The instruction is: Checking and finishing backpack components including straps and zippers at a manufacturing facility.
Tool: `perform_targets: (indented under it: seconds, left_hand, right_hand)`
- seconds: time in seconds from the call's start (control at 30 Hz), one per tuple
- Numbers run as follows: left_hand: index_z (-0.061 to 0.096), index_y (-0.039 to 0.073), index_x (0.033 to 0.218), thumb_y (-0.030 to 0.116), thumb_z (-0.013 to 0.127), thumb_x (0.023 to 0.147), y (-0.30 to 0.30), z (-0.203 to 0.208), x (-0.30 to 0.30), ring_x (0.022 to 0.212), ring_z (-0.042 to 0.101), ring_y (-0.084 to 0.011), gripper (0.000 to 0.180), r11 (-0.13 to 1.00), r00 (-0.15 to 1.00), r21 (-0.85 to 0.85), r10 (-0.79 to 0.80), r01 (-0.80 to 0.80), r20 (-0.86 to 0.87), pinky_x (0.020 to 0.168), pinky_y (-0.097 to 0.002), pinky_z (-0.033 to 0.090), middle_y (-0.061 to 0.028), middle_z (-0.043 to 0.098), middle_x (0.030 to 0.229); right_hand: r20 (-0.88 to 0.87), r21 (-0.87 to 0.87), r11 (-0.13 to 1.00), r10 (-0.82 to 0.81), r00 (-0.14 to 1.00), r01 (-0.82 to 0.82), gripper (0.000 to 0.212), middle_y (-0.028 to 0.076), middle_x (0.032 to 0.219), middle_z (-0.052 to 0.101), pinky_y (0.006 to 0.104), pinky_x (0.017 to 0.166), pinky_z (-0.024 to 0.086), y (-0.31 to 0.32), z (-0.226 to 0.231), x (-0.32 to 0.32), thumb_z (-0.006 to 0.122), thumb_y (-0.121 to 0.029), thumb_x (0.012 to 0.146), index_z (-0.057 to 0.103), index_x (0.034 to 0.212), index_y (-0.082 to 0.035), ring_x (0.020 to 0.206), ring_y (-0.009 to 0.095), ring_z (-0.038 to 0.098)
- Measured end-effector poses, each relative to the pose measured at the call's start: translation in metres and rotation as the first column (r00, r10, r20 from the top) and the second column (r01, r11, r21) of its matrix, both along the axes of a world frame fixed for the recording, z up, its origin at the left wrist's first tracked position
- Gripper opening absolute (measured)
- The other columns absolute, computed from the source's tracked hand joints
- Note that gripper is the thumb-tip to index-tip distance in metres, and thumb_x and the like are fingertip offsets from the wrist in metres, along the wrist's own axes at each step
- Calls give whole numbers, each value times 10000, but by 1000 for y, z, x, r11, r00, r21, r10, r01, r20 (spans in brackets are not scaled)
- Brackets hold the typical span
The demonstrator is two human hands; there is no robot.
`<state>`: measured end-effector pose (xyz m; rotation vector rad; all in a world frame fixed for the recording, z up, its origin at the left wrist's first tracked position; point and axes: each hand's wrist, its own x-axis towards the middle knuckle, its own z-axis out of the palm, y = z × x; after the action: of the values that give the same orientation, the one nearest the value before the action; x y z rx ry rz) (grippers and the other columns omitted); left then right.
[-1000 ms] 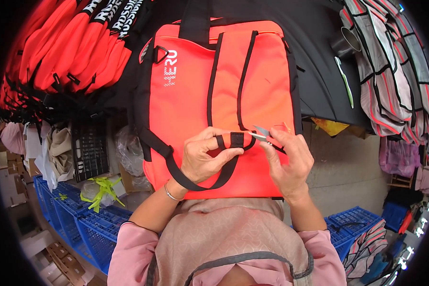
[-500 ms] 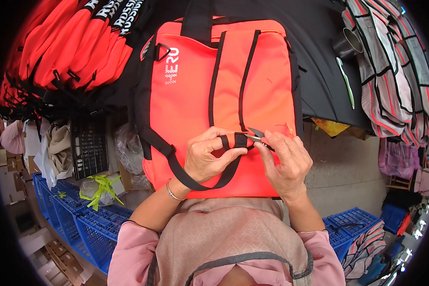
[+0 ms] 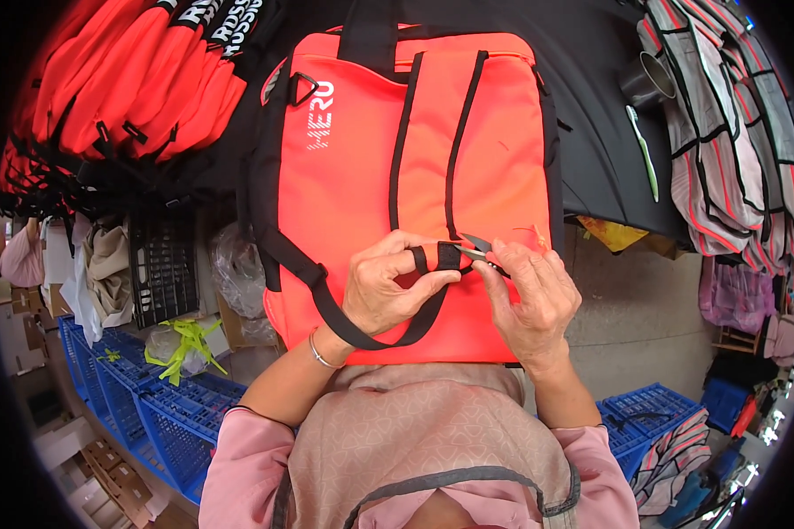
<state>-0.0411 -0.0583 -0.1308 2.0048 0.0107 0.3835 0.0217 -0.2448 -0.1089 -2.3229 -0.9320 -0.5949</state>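
Observation:
A bright coral-red backpack (image 3: 344, 203) with black sides lies in front of me, its padded shoulder strap (image 3: 437, 132) running down the middle. My left hand (image 3: 384, 282) pinches the black strap end (image 3: 448, 256) near the bag's lower edge, thumb below and fingers above. Small metal thread snips (image 3: 478, 244) are held in my right hand (image 3: 538, 300), their blades right beside that strap end. Whether the blades touch it I cannot tell. A black webbing strap (image 3: 335, 317) loops from the bag's left side past my left wrist.
A black-covered table (image 3: 591, 167) lies under the bag. Several red bags (image 3: 150, 97) are piled at the far left. A grey metal cup (image 3: 648, 81) and a toothbrush (image 3: 642, 150) stand right, beside grey striped bags (image 3: 715, 150). Blue crates (image 3: 168, 414) stand below left.
The view and the bag have shifted very slightly. Both hands keep the same hold, with the snips still beside the strap end.

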Motion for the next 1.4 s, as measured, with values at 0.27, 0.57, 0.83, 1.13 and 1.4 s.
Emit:
perform_targets:
  seconds: [0.27,0.57,0.83,1.13,1.4]
  left_hand:
    - [784,75,911,56,829,721,0,-1,0,769,684,-160,195,1000,1000,-23,11,-12,-17,663,-275,538,-66,722,882]
    - [778,72,921,84,848,708,-1,-4,1,746,680,-182,224,995,999,104,-5,1,37,654,-286,541,-76,716,893]
    - [775,61,933,88,843,719,-3,-10,-2,742,665,-181,225,1000,999,14,-2,1,32,644,-283,534,-75,711,903]
    - [780,73,971,112,833,751,-1,-15,-2,773,661,-161,230,984,998,-179,-13,2,-60,684,-289,537,-68,713,906]
    - [779,68,936,105,828,755,-3,-10,-1,784,666,-174,191,987,999,-159,2,-10,-46,693,-289,534,-80,712,915]
  right_hand:
    - [24,-1,1000,6,1000,-6,310,61,825,698,310,609,499,0,-1,2,840,-175,716,724,979,-57,685,215,647]
    - [102,-89,996,16,995,-7,316,50,884,693,311,585,486,-2,3,3,839,-174,706,723,979,-65,631,197,600]
    - [-634,272,960,124,763,70,179,59,870,704,286,648,507,-1,-4,8,781,-87,802,703,953,-32,725,162,644]
    - [-858,505,767,494,136,396,203,38,878,681,213,694,479,-5,-12,22,711,-100,907,633,1061,7,781,74,608]
    - [-813,396,887,217,540,238,237,70,834,705,253,694,511,-7,3,10,758,-116,864,642,1012,28,775,116,663]
